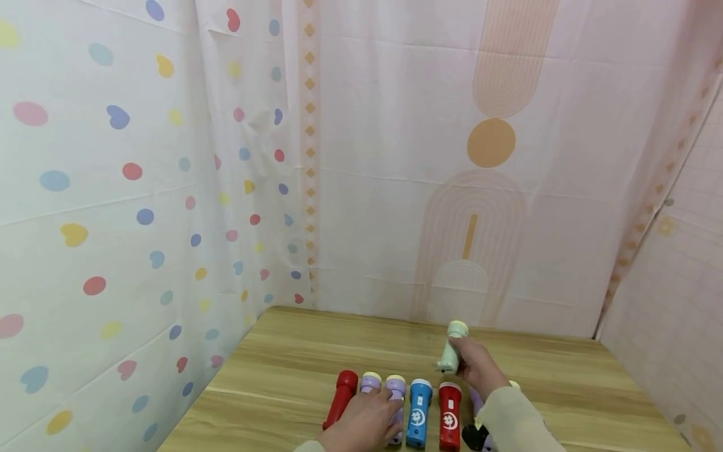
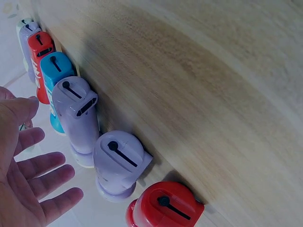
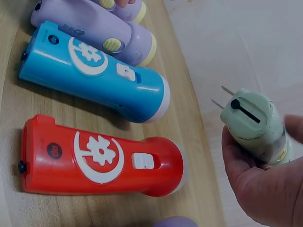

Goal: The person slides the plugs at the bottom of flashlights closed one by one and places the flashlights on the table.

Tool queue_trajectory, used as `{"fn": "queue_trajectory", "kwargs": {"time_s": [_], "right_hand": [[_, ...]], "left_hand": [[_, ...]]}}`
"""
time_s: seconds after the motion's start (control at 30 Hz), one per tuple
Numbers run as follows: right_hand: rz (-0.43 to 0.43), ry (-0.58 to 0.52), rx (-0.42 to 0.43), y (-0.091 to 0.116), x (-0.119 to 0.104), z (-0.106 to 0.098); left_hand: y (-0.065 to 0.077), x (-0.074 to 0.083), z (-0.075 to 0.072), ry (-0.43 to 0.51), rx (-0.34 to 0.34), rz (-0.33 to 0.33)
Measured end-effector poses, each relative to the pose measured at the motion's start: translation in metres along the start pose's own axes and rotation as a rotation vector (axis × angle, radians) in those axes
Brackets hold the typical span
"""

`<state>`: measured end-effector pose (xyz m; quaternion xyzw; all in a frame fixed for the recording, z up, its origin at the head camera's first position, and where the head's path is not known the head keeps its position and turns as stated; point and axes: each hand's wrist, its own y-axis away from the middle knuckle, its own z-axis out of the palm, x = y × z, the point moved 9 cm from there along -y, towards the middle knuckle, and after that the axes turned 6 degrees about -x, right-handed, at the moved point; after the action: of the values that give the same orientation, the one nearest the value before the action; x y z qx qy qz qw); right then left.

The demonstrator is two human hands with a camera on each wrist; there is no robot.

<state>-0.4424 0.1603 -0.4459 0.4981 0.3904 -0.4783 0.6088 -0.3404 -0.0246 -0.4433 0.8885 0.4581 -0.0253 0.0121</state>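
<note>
My right hand [image 1: 480, 366] grips a mint-green flashlight [image 1: 450, 359] above the table, beyond the row of flashlights. In the right wrist view, two metal plug prongs [image 3: 222, 97] stick out near its tail end. My left hand [image 1: 364, 424] hovers over two purple flashlights [image 1: 396, 385] with yellow rims, partly covering them. Its fingers [image 2: 49, 179] are spread in the left wrist view and hold nothing. To its left lies a plain red flashlight [image 1: 342, 397]. A blue flashlight [image 1: 418, 417] and a red one with a white flower [image 1: 449, 417] lie to its right.
Below my right sleeve [image 1: 516, 417], another purple flashlight [image 1: 477, 402] and a black object [image 1: 474, 436] are partly hidden. The wood-grain table [image 1: 582, 383] meets a patterned curtain [image 1: 373, 251] at the back, and a dotted curtain [image 1: 113, 251] hangs at the left.
</note>
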Motion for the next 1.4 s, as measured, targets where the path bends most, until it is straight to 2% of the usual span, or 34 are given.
{"fn": "queue_trajectory", "kwargs": {"time_s": [0.3, 0.53, 0.77, 1.0, 1.23, 1.4], "right_hand": [[0.04, 0.07, 0.022, 0.003, 0.009, -0.004], [0.052, 0.068, 0.005, 0.01, 0.015, 0.001], [0.062, 0.086, -0.02, 0.013, 0.02, 0.006], [0.087, 0.119, -0.021, 0.017, 0.021, 0.004], [0.071, 0.179, -0.056, 0.018, 0.022, 0.009], [0.042, 0.21, -0.086, 0.02, 0.022, 0.015]], "left_hand": [[-0.007, -0.001, 0.001, 0.054, -0.016, -0.006], [-0.009, -0.001, -0.011, 0.028, 0.082, -0.015], [-0.016, -0.002, -0.017, 0.048, 0.089, -0.025], [-0.021, -0.002, -0.021, 0.017, 0.111, -0.024], [-0.025, -0.002, -0.023, 0.048, 0.123, -0.007], [-0.028, -0.001, -0.024, 0.079, 0.101, -0.016]]}}
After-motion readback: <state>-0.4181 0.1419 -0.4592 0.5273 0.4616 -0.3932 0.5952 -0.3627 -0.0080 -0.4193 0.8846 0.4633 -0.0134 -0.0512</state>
